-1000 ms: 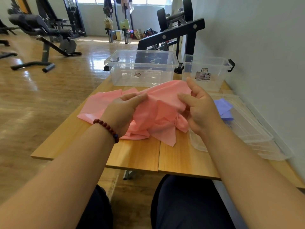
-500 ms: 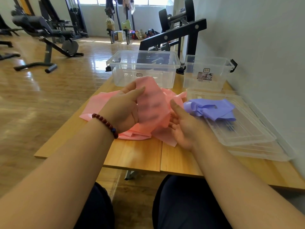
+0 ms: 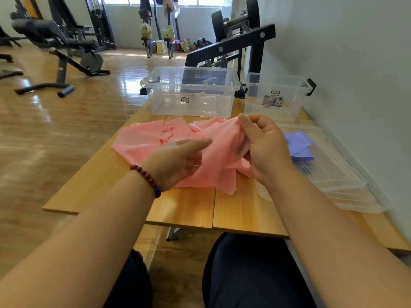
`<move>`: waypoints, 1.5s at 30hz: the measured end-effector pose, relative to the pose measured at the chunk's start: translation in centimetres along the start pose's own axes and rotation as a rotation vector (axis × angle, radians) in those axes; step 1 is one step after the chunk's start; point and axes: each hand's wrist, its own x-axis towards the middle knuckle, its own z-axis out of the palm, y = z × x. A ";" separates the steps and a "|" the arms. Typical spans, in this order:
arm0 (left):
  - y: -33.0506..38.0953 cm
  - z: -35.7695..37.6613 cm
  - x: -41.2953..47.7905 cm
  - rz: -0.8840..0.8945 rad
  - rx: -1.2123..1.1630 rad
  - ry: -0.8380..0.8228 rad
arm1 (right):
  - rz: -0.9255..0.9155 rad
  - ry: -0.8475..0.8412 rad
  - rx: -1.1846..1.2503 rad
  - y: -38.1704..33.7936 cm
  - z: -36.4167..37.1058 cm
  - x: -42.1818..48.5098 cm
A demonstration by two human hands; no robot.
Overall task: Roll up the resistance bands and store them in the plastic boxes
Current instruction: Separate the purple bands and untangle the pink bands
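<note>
**A:** Centre of the frame, the crumpled, thin pink resistance band (image 3: 142, 141) sprawls across the light wooden table (image 3: 189, 207), with one part lifted off the boards.

**B:** Lifted by the right hand (image 3: 264, 147). Thumb and fingers pinch a fold at the top of the bunch, I'd say to find an edge to start the roll from.

**A:** And the left hand (image 3: 178, 161)?

**B:** Fingers stretched out against the draped sheet, likely steadying it. It's blurred, so whether it actually grips I cannot tell.

**A:** Nothing rolled yet, then. Boxes?

**B:** Upper middle, the large clear plastic box (image 3: 191, 94) stands open, and I see no band in it. Just beside it, toward the right, is the smaller clear plastic box (image 3: 275, 96) with a black latch. It's also open and looks bare inside.

**A:** Both lidless and close behind the work, handy for dropping rolls in.

**B:** The flat clear lids (image 3: 333, 174) are stacked at the right edge by the wall, and a loose purple band (image 3: 298, 143) lies on top of them, waiting its turn
</note>
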 end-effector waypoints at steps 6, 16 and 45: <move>0.1 1.3 0.4 0.138 -0.065 0.192 | 0.043 0.084 0.105 -1.1 -0.4 1.2; 2.0 1.6 0.6 0.165 -0.205 0.138 | -0.055 0.247 0.002 -2.3 -1.1 3.0; -2.9 0.9 -0.8 0.397 0.915 0.277 | -0.069 0.137 -0.111 -1.8 1.2 1.6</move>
